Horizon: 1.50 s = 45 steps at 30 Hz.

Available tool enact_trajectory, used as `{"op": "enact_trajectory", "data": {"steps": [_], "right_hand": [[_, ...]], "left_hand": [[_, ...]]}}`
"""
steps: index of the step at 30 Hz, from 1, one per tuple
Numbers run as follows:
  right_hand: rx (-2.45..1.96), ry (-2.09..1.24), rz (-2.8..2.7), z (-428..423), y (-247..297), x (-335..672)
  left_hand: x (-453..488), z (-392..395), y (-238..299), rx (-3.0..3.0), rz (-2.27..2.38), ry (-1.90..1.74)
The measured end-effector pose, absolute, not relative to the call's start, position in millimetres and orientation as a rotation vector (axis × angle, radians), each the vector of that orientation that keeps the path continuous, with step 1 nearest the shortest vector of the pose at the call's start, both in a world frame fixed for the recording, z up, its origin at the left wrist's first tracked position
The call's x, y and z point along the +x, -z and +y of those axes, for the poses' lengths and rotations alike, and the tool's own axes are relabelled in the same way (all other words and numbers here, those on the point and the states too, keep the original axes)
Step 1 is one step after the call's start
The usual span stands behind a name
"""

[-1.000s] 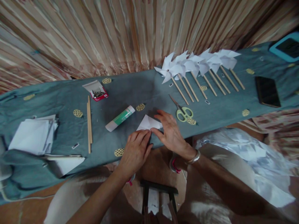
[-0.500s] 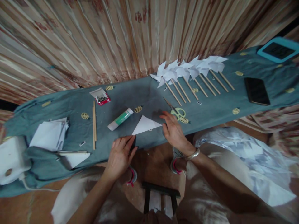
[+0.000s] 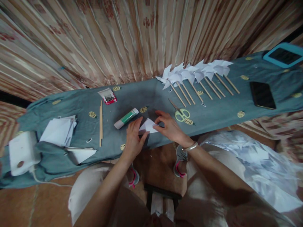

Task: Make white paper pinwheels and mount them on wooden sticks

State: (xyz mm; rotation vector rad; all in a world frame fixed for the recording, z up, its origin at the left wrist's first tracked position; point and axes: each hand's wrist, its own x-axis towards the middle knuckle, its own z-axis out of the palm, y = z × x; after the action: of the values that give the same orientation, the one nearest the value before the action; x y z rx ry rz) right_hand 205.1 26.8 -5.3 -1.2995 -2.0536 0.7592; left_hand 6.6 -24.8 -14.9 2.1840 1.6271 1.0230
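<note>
A white paper folded into a triangle [image 3: 148, 125] lies near the front edge of the cloth-covered table. My left hand [image 3: 134, 136] grips its left corner, thumb at the lower edge and fingers along the side. At the right corner, my right hand [image 3: 169, 126] pinches the paper between thumb and fingers. A green and white glue stick [image 3: 126, 118] lies just beyond my left hand. Scissors with light green handles [image 3: 181, 114] rest to the right, behind my right hand.
White paper pinwheels [image 3: 189, 75] on wooden sticks lie in a row at the back. Farther left are loose sticks [image 3: 101, 124], an opened red box of small metal pieces [image 3: 108, 96], stacked paper [image 3: 58, 130] and a white device [image 3: 25, 153]. A phone [image 3: 262, 95] and blue-framed clock [image 3: 285, 55] are right.
Both hands have come closer together around the paper. My left hand has moved right and up onto its left corner; less of the triangle shows now. The view has shifted slightly.
</note>
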Motion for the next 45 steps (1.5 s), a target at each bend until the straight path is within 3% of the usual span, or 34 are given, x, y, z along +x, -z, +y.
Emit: {"op": "enact_trajectory", "data": {"steps": [8, 16, 34, 45], "right_hand": [[-1.217, -0.893, -1.990, 7, -15, 214], [-1.189, -1.376, -1.784, 13, -5, 236], [-1.135, -0.263, -2.256, -22, -2, 248], [-1.156, -0.877, -2.072, -11, -11, 245]], "left_hand": [[26, -13, -2, 2.417, 1.521, -1.065], [19, -18, -11, 2.616, 1.416, -1.105], [7, -37, 8, 2.677, 1.352, -0.868], [4, -44, 2, 2.367, 1.378, -0.876]]}}
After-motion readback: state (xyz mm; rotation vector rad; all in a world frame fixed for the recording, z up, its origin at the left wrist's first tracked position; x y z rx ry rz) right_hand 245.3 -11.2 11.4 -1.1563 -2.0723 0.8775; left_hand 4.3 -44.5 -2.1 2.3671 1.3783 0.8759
